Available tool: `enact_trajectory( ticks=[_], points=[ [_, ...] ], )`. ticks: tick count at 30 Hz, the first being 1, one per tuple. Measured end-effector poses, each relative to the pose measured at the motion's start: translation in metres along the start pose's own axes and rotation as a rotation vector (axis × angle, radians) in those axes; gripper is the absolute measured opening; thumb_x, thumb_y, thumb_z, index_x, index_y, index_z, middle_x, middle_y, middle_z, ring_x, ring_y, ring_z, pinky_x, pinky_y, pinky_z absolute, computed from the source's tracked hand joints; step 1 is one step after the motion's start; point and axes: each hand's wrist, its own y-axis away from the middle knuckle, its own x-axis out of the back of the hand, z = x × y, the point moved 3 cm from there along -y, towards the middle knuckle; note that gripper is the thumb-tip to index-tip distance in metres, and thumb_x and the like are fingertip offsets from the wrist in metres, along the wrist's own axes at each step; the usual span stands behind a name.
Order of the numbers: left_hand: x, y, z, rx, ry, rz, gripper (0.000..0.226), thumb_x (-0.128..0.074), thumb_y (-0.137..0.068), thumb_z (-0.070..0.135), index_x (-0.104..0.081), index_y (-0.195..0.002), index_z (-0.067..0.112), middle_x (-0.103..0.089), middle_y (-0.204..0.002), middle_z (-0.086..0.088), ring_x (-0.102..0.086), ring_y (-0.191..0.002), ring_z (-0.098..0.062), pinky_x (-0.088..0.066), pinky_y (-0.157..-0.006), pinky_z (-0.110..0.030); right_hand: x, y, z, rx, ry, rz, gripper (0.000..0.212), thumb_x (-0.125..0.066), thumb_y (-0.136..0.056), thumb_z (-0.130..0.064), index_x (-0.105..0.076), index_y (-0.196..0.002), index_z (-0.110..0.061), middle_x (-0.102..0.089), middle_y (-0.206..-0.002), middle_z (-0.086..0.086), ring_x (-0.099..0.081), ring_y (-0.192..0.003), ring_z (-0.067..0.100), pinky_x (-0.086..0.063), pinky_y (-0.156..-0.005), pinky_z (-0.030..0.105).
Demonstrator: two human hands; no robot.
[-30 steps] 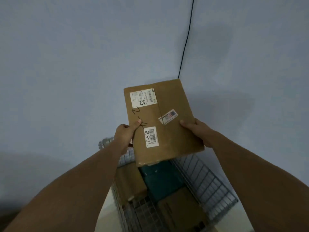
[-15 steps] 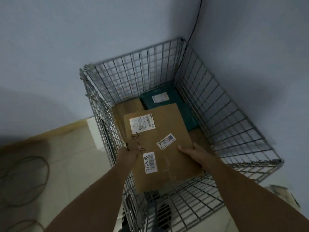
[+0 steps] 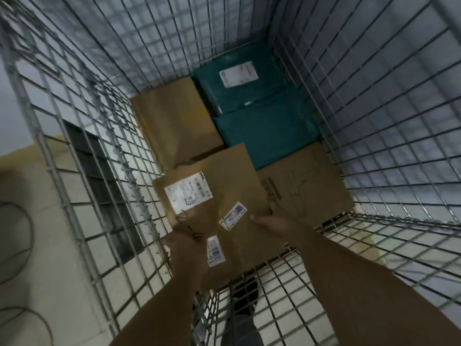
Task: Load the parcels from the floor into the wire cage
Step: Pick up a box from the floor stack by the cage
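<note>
Holds a flat brown parcel (image 3: 232, 193) down inside the wire cage (image 3: 99, 136), close above the load. Grips its near left edge with the left hand (image 3: 183, 245), fingers curled round it (too blurred for finer detail), and pinches its right edge with the right hand (image 3: 273, 222), thumb on top. Overlaps a printed cardboard box (image 3: 314, 186); farther back lie two teal parcels (image 3: 252, 101) and a plain brown parcel (image 3: 174, 126).

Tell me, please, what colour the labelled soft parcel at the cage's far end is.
The soft plastic parcel is dark teal, best in the head view.
</note>
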Motion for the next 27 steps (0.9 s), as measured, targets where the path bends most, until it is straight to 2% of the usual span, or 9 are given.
enact_trajectory(
  ticks=[4, 7, 9, 11, 13, 17, 20, 24, 27],
  points=[
    [-0.016, -0.008, -0.01, -0.012, -0.002, 0.034, 0.078, -0.075, -0.091, 0.019, -0.023, -0.143, -0.008, -0.019, -0.152, -0.033, -0.059, -0.11, -0.05, -0.052, -0.074, -0.043, -0.001, -0.027, 0.011, 0.013, -0.025, -0.019, 0.094, -0.085, -0.074, -0.052, -0.04, -0.153, -0.027, -0.053, -0.146, -0.001, -0.057, -0.12, 0.019, -0.047, -0.103, 0.04],
    [-0.023, 0.004, -0.008, -0.095, 0.03, 0.055, 0.081, -0.071, -0.09, 0.004, -0.017, -0.15, 0.011, -0.012, -0.155, -0.009, -0.059, -0.116, -0.044, -0.061, -0.079, -0.045, -0.001, -0.031, 0.006, 0.038, -0.005, 0.012, 0.086, -0.08, -0.083, -0.045, -0.036, -0.154, -0.024, -0.049, -0.148, -0.004, -0.052, -0.131, 0.023, -0.043, -0.106, 0.038],
    [-0.03, 0.009, -0.002, -0.16, -0.032, 0.042, 0.092, -0.075, -0.087, 0.007, -0.013, -0.155, 0.016, -0.007, -0.158, 0.0, -0.046, -0.132, -0.043, -0.056, -0.093, -0.051, -0.007, -0.036, 0.0, 0.087, 0.023, 0.087, 0.077, -0.073, -0.092, -0.038, -0.033, -0.156, -0.02, -0.044, -0.147, -0.007, -0.044, -0.138, 0.023, -0.038, -0.108, 0.035],
    [-0.037, 0.005, 0.006, -0.186, -0.111, 0.013, 0.093, -0.076, -0.088, 0.019, -0.013, -0.157, 0.014, -0.003, -0.16, -0.003, -0.03, -0.143, -0.042, -0.049, -0.102, -0.056, -0.015, -0.046, -0.006, 0.133, 0.101, 0.19, 0.081, -0.072, -0.093, -0.037, -0.027, -0.159, -0.02, -0.035, -0.16, -0.003, -0.035, -0.146, 0.024, -0.032, -0.117, 0.039],
    [-0.045, -0.003, 0.01, -0.203, -0.176, -0.004, 0.094, -0.074, -0.09, 0.026, -0.012, -0.159, 0.013, 0.003, -0.161, -0.007, -0.017, -0.147, -0.044, -0.044, -0.109, -0.056, -0.02, -0.056, -0.004, 0.151, 0.143, 0.252, 0.088, -0.072, -0.092, -0.038, -0.021, -0.161, -0.022, -0.028, -0.165, 0.0, -0.031, -0.149, 0.024, -0.029, -0.12, 0.042],
    [-0.062, -0.011, 0.01, -0.194, -0.302, 0.045, 0.103, -0.07, -0.093, 0.035, 0.004, -0.162, 0.014, 0.023, -0.161, -0.014, -0.001, -0.151, -0.049, -0.038, -0.115, -0.058, -0.021, -0.068, 0.003, 0.182, 0.139, 0.282, 0.088, -0.071, -0.093, -0.039, -0.018, -0.162, -0.025, -0.022, -0.167, -0.001, -0.025, -0.151, 0.023, -0.025, -0.121, 0.042],
    [-0.069, -0.011, 0.006, -0.25, -0.321, 0.06, 0.103, -0.071, -0.091, 0.036, 0.001, -0.162, 0.018, 0.022, -0.163, -0.013, -0.003, -0.15, -0.053, -0.034, -0.115, -0.062, -0.015, -0.069, 0.008, 0.178, 0.158, 0.33, 0.082, -0.071, -0.093, -0.038, -0.024, -0.161, -0.032, -0.028, -0.165, -0.002, -0.03, -0.149, 0.024, -0.028, -0.119, 0.042],
    [-0.062, -0.008, -0.006, -0.363, -0.285, 0.059, 0.101, -0.074, -0.087, 0.034, -0.01, -0.162, 0.015, 0.015, -0.164, -0.007, -0.01, -0.148, -0.043, -0.048, -0.106, -0.057, -0.004, -0.061, 0.013, 0.169, 0.083, 0.329, 0.075, -0.079, -0.087, -0.028, -0.043, -0.153, -0.032, -0.047, -0.153, -0.002, -0.045, -0.139, 0.024, -0.039, -0.115, 0.043],
    [-0.059, -0.006, -0.015, -0.376, -0.224, 0.045, 0.101, -0.074, -0.087, 0.028, -0.008, -0.162, 0.016, 0.012, -0.165, -0.003, -0.011, -0.148, -0.035, -0.054, -0.1, -0.051, 0.001, -0.053, 0.019, 0.144, -0.024, 0.313, 0.072, -0.083, -0.083, -0.027, -0.051, -0.147, -0.032, -0.057, -0.144, -0.003, -0.055, -0.128, 0.022, -0.044, -0.112, 0.046]
  ],
)
